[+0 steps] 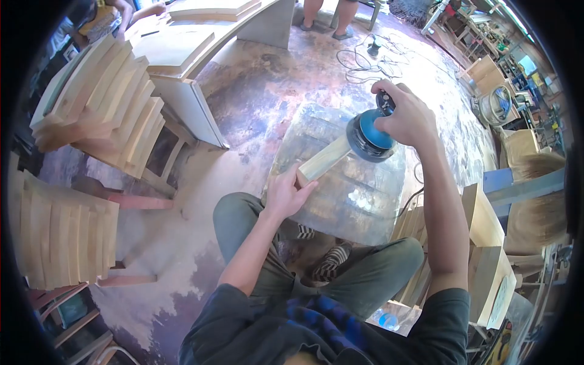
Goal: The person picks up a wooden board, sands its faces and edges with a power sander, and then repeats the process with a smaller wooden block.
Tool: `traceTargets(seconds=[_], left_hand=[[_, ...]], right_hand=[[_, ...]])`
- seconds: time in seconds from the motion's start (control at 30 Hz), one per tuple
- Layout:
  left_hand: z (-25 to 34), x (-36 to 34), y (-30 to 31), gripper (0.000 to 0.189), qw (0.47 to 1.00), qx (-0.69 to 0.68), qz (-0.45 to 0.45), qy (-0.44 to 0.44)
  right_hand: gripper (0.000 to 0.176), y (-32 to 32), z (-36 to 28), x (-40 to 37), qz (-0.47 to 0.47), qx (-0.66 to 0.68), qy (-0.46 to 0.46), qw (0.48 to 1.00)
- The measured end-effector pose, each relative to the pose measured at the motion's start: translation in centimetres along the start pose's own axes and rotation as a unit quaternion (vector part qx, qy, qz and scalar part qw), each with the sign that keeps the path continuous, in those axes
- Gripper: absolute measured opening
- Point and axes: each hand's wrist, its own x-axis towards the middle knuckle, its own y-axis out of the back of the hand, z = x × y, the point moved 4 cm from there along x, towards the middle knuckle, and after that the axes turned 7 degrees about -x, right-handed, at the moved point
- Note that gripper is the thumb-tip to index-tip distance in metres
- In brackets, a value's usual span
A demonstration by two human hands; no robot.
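Pale wooden slat point(325, 159) lies on the drum point(353, 201) beyond the knees, its near end clasped in the left hand point(286, 193). The right hand point(409, 115) wraps the blue sander point(368, 137), pressed on the far end. Sanding seems midway; the finish is unclear.

The sander point(370, 137) hides the far end of the wood strip point(323, 161).

floor point(267, 91) ahead open; stacked boards point(103, 103) crowd left, planks point(486, 243) seemingly right.
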Motion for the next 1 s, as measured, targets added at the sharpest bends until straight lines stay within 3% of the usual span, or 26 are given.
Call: traceTargets(seconds=[0.33, 0.4, 0.57, 0.77, 1.0], left_hand=[[1.2, 0.2, 0.1, 0.054, 1.000, -0.022, -0.005, -0.020], [1.1, 0.2, 0.0, 0.053, 0.999, -0.025, -0.017, 0.018], [0.4, 0.4, 0.1, 0.053, 0.999, -0.037, -0.019, -0.004], [0.7, 0.4, -0.2, 0.054, 0.999, -0.039, -0.022, 0.007], [0.3, -0.6, -0.5, 0.056, 0.999, -0.047, -0.012, 0.023]], right_hand=[[0.069, -2.0, 8.9, 7.8, -0.029, -0.040, -0.082, 0.995], [0.069, -2.6, 10.7, 9.5, -0.018, -0.042, -0.082, 0.996], [0.069, -3.9, 14.2, 13.6, 0.030, -0.006, -0.044, 0.999], [0.065, -3.5, 10.5, 11.5, 0.106, 0.094, 0.141, 0.980], [0.064, -2.6, 4.7, 8.7, 0.086, 0.121, 0.178, 0.973]])
